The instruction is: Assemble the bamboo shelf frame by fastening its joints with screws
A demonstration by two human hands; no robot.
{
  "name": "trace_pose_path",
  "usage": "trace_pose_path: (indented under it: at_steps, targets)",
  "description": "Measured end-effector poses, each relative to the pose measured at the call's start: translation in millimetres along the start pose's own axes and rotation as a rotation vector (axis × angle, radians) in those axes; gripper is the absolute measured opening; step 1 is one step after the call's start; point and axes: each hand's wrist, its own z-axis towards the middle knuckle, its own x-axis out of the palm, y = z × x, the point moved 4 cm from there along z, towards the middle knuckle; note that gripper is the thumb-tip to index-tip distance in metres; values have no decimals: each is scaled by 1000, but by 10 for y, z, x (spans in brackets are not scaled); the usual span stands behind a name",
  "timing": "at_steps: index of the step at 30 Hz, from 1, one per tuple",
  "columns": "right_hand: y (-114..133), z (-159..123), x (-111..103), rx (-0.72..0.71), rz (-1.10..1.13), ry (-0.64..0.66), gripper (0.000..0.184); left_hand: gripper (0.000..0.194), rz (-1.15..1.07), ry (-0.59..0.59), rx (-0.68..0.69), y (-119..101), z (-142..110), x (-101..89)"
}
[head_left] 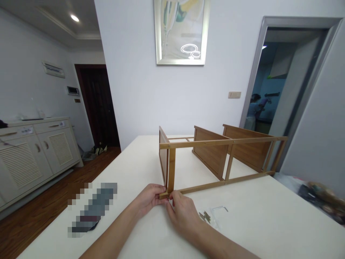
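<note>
A wooden shelf rack (199, 144) lies on its side on the white table, its slatless panels standing upright between the rails. At its near left corner, my left hand (148, 199) grips the end of the lower rail (199, 187), thumb above and fingers beneath. My right hand (183, 212) is closed in a pinch against the outer face of that same corner. A small dark screw seems to sit at its fingertips, mostly hidden by them. To the right of this hand, several loose screws (206, 216) lie on a clear plastic bag beside an L-shaped hex key (221, 208).
A blurred-out dark object (94, 208) lies on the left of the white table (129, 237). Bagged items (320, 198) are heaped beyond the right edge. A wall stands behind the rack; a white cabinet (37, 154) is at left. A person (256, 108) is visible through the doorway.
</note>
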Motion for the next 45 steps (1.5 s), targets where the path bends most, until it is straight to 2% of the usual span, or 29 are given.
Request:
trace_pose_path:
  at_steps: [8,21,26,31,37,45]
  targets:
    - [-17,29,10,12,15,-11,4,14,8,-9,-4,23,20,-40]
    - [-1,66,107,-74,-216,-35,17,16,-18,-45,-6,62,56,-64]
    - [19,30,31,-52,-186,-14,14,14,-15,-53,14,48,34,-43]
    - [31,-6,-19,-31,-91,4,3,15,-16,-57,13,46,31,-51]
    - [18,5,-9,-16,-37,-9,6,14,-12,-68,11,61,50,-89]
    - [-23,24,33,-14,-33,-3,6,21,20,-35,36,39,22,-34]
